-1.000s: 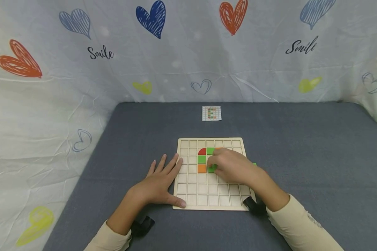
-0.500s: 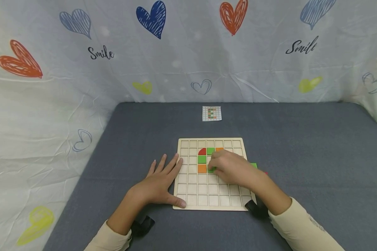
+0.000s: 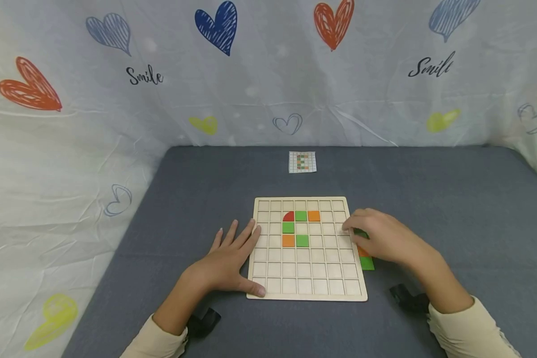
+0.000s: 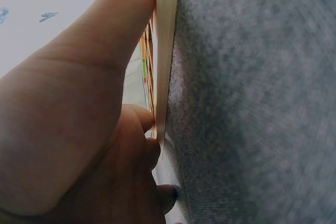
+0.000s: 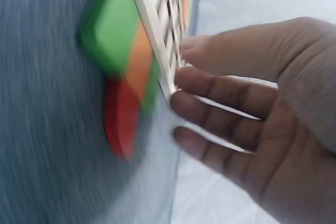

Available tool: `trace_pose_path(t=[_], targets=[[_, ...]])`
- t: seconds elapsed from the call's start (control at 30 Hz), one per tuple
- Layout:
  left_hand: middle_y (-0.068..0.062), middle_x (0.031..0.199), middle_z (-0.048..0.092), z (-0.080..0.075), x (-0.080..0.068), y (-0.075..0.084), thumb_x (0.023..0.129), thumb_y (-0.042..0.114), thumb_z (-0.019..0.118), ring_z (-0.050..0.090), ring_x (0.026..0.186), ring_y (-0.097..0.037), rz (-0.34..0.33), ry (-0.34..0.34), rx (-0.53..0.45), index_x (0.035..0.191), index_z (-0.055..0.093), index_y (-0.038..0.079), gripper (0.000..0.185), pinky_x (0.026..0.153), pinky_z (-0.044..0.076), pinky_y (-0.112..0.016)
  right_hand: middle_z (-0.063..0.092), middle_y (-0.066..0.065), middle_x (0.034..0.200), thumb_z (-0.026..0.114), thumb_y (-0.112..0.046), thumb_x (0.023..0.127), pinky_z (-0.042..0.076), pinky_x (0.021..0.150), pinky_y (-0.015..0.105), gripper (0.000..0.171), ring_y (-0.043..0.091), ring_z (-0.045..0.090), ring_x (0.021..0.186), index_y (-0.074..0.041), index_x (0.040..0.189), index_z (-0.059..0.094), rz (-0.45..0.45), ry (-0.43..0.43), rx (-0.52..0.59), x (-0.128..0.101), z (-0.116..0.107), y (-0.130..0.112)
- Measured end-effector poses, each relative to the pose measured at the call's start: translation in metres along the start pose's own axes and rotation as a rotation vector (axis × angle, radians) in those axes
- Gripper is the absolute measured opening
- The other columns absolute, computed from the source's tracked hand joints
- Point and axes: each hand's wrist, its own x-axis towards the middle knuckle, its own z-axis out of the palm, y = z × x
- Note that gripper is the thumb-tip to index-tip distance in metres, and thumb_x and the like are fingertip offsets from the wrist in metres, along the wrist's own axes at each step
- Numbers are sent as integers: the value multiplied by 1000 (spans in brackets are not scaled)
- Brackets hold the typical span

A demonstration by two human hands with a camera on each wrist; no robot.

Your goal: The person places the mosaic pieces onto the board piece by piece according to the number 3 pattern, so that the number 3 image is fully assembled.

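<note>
A wooden grid board [image 3: 304, 278] lies on the grey cloth. It holds a red quarter-circle tile [image 3: 288, 217], green tiles [image 3: 301, 216] [image 3: 288, 227] [image 3: 302, 240] and orange tiles [image 3: 313, 216] [image 3: 288, 240]. My left hand [image 3: 232, 253] lies flat against the board's left edge, thumb at the near corner; in the left wrist view the palm [image 4: 79, 129] presses beside the board's rim [image 4: 165, 51]. My right hand [image 3: 371, 236] hovers over loose tiles beside the board's right edge, fingers [image 5: 220, 90] relaxed and holding nothing. Green [image 5: 113, 30], orange [image 5: 139, 61] and red [image 5: 121, 116] loose tiles show there.
A small pattern card [image 3: 302, 162] lies on the cloth beyond the board. White sheeting printed with hearts [image 3: 215, 25] walls in the back and both sides. Grey cloth [image 3: 452, 209] stretches to the right of the board.
My right hand has left a green tile in the cell right of the lower orange tile and moved right, off the board, to the loose tiles. The left hand has stayed put.
</note>
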Motion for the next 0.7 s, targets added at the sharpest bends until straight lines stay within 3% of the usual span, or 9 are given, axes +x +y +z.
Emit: trace_pose_path(t=[0.2, 0.7], targets=[[5, 150, -11, 1, 0, -1, 54, 83, 52, -12, 134, -29, -7, -4, -19, 146, 1, 22, 122, 102, -1, -55, 59, -7, 92, 69, -7, 78, 44, 69, 32, 21, 11, 53, 82, -16, 96, 68, 41, -57, 10, -15, -9, 15], [5, 150, -11, 2, 1, -1, 53, 84, 52, -12, 134, -29, -2, 4, -13, 146, 1, 23, 122, 102, -1, -55, 59, -6, 92, 70, -7, 75, 45, 70, 32, 20, 11, 53, 83, -14, 94, 68, 27, -13, -38, -18, 0, 22]])
